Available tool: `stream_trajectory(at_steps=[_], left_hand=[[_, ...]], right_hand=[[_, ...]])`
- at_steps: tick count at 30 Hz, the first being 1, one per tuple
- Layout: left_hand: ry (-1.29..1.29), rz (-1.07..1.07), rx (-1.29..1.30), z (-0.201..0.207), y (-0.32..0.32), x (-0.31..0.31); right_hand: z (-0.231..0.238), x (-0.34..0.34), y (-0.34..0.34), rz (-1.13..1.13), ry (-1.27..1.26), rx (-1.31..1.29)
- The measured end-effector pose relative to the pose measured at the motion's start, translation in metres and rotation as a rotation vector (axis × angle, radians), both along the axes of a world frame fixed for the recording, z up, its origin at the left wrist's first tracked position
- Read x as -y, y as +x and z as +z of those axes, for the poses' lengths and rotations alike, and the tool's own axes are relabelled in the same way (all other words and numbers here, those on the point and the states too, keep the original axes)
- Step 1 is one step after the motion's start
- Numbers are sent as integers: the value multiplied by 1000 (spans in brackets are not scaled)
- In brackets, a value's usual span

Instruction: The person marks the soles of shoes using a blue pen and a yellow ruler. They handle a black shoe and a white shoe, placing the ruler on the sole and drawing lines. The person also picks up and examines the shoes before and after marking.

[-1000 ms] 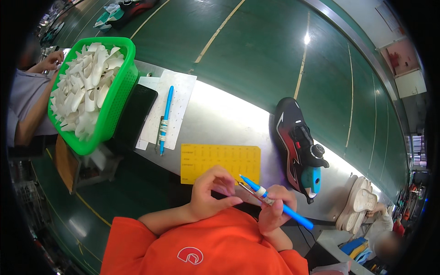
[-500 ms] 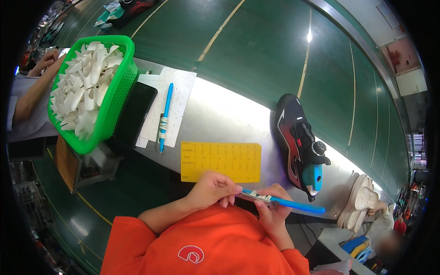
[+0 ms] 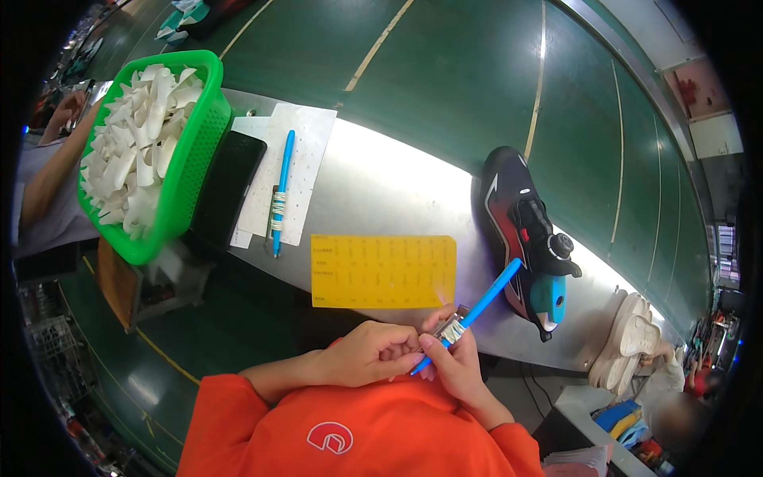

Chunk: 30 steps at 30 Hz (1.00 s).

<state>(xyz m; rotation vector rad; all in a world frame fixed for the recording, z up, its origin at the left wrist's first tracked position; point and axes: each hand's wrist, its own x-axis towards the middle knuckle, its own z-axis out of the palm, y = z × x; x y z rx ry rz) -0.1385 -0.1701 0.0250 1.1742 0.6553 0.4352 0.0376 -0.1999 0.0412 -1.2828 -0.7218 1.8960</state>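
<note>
My right hand (image 3: 459,367) grips a blue pen (image 3: 494,292) in front of my orange shirt. A pale band or cord (image 3: 452,331) is wound round its lower part, binding a thin metal piece alongside. The pen slants up to the right, its upper end in front of the shoe. My left hand (image 3: 367,351) is beside the pen's lower end with fingers curled and pinched; whether they hold anything is hidden. Just beyond the hands a yellow printed card (image 3: 384,272) lies on the metal table. At the right stands a black and red shoe (image 3: 509,215) with a dial and a teal insert.
At the left, a green basket (image 3: 213,103) holds many white curved pieces. Next to it lie a black phone-like slab (image 3: 230,179), white papers (image 3: 314,143) and another cord-wrapped blue pen (image 3: 286,163). White soles (image 3: 624,342) stack at the right. Other people's arms show at both sides.
The pen has turned from nearly level to slanting steeply, its far end swinging up and left. My right hand has shifted slightly left, nearer my left hand. The view has moved a little.
</note>
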Motion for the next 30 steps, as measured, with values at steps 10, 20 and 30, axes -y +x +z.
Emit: stream_trajectory(at_steps=[10,20,30], left_hand=[[-133,-33,183,-4,5,24],[-157,-80,250,-8,7,20],[-122,-67,192,-13,7,16]], right_hand=[[21,0,13,176,-68,-123],[20,-2,16,197,-114,-139],[13,5,16,130,-40,-96]])
